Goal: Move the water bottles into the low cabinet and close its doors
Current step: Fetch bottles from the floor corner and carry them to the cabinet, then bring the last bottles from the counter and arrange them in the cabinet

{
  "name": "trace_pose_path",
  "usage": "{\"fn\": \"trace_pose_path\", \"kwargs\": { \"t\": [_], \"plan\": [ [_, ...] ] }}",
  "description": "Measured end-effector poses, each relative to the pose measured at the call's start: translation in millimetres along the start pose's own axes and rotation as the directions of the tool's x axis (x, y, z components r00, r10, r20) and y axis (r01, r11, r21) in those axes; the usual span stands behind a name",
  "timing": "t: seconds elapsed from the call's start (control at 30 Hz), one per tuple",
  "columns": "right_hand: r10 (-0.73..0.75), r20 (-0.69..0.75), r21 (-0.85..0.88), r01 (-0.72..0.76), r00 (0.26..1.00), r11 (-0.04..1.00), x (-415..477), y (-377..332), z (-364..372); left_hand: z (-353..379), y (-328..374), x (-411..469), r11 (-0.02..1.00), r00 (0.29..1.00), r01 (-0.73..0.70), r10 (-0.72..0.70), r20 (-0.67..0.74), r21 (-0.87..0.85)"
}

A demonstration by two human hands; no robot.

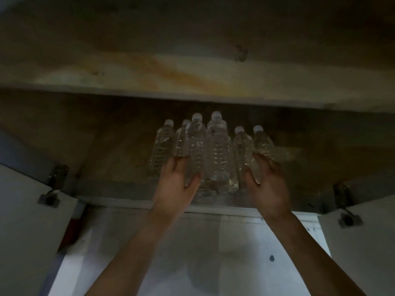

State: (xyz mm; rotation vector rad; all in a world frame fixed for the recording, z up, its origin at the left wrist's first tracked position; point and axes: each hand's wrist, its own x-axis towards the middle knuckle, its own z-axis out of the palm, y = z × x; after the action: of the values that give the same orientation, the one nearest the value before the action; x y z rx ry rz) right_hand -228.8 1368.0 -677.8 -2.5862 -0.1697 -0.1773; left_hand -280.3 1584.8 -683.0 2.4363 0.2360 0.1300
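A: Head view, btl status?
B: Clear water bottles [218,154], white caps, upright, clustered inside cabinet [106,150] on its brown base. My L hand [177,184] grips mid-left btl [195,146]; R hand [271,184] grips far-right btl [264,144]. White doors [25,231] both open. Dim light, pale floor [213,263] below.

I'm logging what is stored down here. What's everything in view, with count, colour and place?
water bottles: six caps visible, clear with white caps, upright in a cluster inside the cabinet
cabinet: one, brown wood inside, open, board overhead
doors: two, white, swung open at left and right
hinges: two, metal, one by each door
floor: pale, below the cabinet
left hand: grips a bottle on the cluster's left side
right hand: grips a bottle on the cluster's right side
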Motion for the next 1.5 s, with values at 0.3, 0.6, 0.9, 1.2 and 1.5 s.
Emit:
{"fn": "trace_pose_path", "kwargs": {
  "t": [0.3,0.6,0.9,1.2,1.5],
  "plan": [
    [0.006,0.135,-0.071,0.003,0.991,0.997,-69.4,-97.2,-187.4,-171.9,126.9,-93.6,0.915,0.976,-0.201,0.155,0.153,0.351],
    [-0.013,0.281,-0.119,0.048,0.960,0.992,-116.2,-261.6,-505.6,-431.6,368.9,-174.8,0.915,0.925,-0.269,0.157,0.347,0.301],
    [-0.083,0.007,-0.224,0.082,0.997,0.971,-163.9,-363.9,-711.3,-582.0,501.3,-204.7,0.836,0.841,-0.519,0.462,0.280,0.178],
    [0.401,-0.290,-0.217,-0.468,0.869,0.857,-335.8,-369.8,-719.8,-561.6,484.5,-259.2,0.692,0.595,-0.719,0.572,0.565,0.057],
    [0.680,-0.419,-0.134,-0.782,0.601,0.608,-457.1,-353.3,-739.2,-504.3,538.3,-309.6,0.629,0.341,-0.756,0.613,0.712,-0.180]
  ]
}}
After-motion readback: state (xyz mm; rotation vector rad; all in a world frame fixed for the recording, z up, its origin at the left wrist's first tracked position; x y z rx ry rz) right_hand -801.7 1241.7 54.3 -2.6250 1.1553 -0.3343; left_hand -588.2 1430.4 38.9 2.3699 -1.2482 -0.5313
